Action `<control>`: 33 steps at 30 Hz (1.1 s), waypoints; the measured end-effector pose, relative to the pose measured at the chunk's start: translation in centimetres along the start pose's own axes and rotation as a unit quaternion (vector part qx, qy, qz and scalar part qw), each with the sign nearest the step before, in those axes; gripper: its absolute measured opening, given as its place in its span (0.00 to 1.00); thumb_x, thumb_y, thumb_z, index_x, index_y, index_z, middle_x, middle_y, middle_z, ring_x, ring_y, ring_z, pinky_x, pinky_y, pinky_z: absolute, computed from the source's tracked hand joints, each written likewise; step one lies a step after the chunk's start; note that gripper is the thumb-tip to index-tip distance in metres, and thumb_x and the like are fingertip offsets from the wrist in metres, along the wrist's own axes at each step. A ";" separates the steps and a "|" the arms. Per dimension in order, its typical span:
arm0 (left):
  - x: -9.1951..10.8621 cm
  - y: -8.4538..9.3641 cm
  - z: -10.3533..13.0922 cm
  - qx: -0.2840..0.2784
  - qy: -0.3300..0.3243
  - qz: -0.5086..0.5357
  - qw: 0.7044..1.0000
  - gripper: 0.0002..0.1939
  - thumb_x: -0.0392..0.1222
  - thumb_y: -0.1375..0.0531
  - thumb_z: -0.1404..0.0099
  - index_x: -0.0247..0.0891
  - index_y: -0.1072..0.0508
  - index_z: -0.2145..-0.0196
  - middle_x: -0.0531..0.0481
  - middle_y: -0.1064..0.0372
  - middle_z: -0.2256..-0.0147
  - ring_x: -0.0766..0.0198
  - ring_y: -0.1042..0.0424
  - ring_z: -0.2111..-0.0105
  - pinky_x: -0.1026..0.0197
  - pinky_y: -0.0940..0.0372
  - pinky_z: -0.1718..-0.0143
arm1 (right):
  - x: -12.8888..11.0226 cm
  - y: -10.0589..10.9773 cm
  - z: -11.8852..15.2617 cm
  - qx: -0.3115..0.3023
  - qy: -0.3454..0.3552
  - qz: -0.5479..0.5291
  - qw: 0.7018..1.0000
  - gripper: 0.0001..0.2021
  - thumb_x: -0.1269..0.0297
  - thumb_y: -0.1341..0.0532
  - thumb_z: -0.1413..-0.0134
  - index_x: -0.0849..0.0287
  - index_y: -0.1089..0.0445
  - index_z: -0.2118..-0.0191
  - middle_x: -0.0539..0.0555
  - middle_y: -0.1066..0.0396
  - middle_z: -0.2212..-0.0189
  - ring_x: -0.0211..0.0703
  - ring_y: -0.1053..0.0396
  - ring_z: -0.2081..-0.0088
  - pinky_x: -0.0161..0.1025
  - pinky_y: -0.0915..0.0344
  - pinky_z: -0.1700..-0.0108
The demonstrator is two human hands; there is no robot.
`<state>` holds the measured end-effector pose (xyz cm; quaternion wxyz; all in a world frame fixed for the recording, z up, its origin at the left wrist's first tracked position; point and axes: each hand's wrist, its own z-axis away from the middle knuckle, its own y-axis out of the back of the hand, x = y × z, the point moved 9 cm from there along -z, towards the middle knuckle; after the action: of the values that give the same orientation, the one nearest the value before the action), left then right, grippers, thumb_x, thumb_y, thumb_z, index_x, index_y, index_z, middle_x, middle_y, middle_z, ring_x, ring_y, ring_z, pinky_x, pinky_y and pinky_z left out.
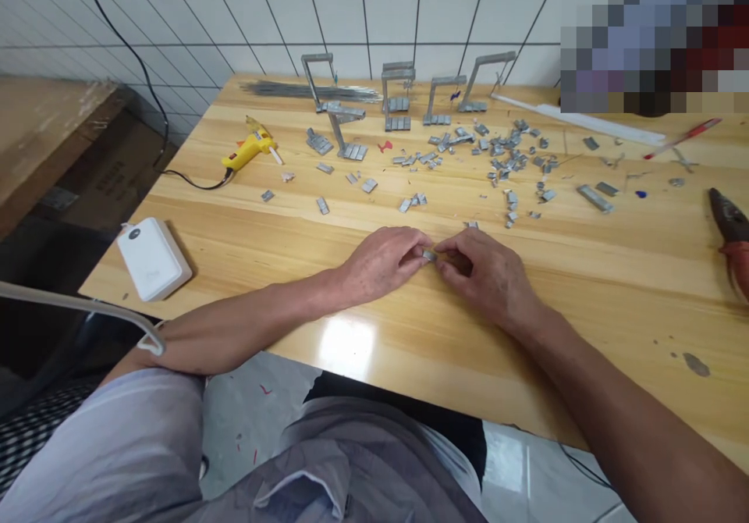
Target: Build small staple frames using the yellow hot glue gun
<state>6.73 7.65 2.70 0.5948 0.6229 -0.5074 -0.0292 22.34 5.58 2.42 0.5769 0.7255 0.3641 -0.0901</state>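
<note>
Between my fingertips, just above the wooden table (281,250), is a small grey metal piece (429,255). My left hand (389,257) pinches its left end with thumb and forefinger. From the right, my right hand (488,269) closes its thumb and forefinger on the other end. The fingers cover part of the piece, so its full shape is hidden. Just beyond my right hand lies another small grey metal piece (471,225). A loose pile of similar grey pieces (515,148) spreads farther back.
Several bent grey metal stands (398,94) are at the back, near a bundle of thin rods (292,90). A yellow glue gun (251,150) and a white power bank (153,259) lie left. Pliers (731,226), a red pen (684,138) and a white strip (602,126) lie right.
</note>
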 end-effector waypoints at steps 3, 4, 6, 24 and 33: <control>0.0 0.1 0.0 0.013 -0.003 -0.006 1.000 0.06 0.35 0.36 0.23 0.39 0.22 0.50 0.49 0.19 0.63 0.61 0.21 0.63 0.58 0.28 0.59 | 0.0 -0.1 0.0 0.003 0.002 0.006 1.000 0.06 0.63 0.35 0.34 0.53 0.20 0.56 0.56 0.18 0.62 0.49 0.23 0.62 0.44 0.30 0.60; 0.1 0.2 0.0 0.019 -0.008 -0.012 1.000 0.05 0.35 0.36 0.23 0.38 0.22 0.51 0.49 0.20 0.62 0.60 0.21 0.63 0.58 0.28 0.59 | 0.0 -0.1 0.0 0.004 0.004 0.007 1.000 0.06 0.64 0.36 0.34 0.53 0.20 0.57 0.56 0.18 0.62 0.49 0.23 0.61 0.44 0.30 0.60; 0.5 0.4 0.1 0.027 -0.019 -0.026 0.999 0.04 0.36 0.36 0.23 0.37 0.22 0.52 0.46 0.21 0.60 0.59 0.21 0.60 0.57 0.28 0.58 | -0.2 -0.1 -0.1 0.002 0.008 0.007 1.000 0.06 0.65 0.36 0.34 0.53 0.19 0.57 0.55 0.19 0.62 0.49 0.22 0.61 0.44 0.31 0.60; 2.5 0.4 1.0 0.049 -0.113 -0.194 0.973 0.15 0.45 0.41 0.15 0.38 0.15 0.55 0.44 0.14 0.56 0.58 0.17 0.61 0.55 0.29 0.60 | -0.5 -0.2 0.0 0.021 0.030 0.024 0.999 0.04 0.65 0.34 0.31 0.54 0.19 0.57 0.55 0.20 0.63 0.48 0.23 0.61 0.42 0.32 0.61; 1.3 1.1 0.6 0.056 -0.059 -0.083 0.993 0.10 0.41 0.37 0.19 0.40 0.14 0.52 0.48 0.13 0.63 0.61 0.15 0.64 0.59 0.25 0.59 | -0.7 0.4 0.0 0.044 0.036 0.011 0.998 0.07 0.68 0.36 0.33 0.55 0.20 0.57 0.55 0.21 0.63 0.47 0.25 0.63 0.42 0.32 0.62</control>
<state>6.35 6.57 4.12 0.5237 0.6923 -0.4890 -0.0862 22.07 5.29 3.12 0.5319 0.7568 0.3727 -0.0735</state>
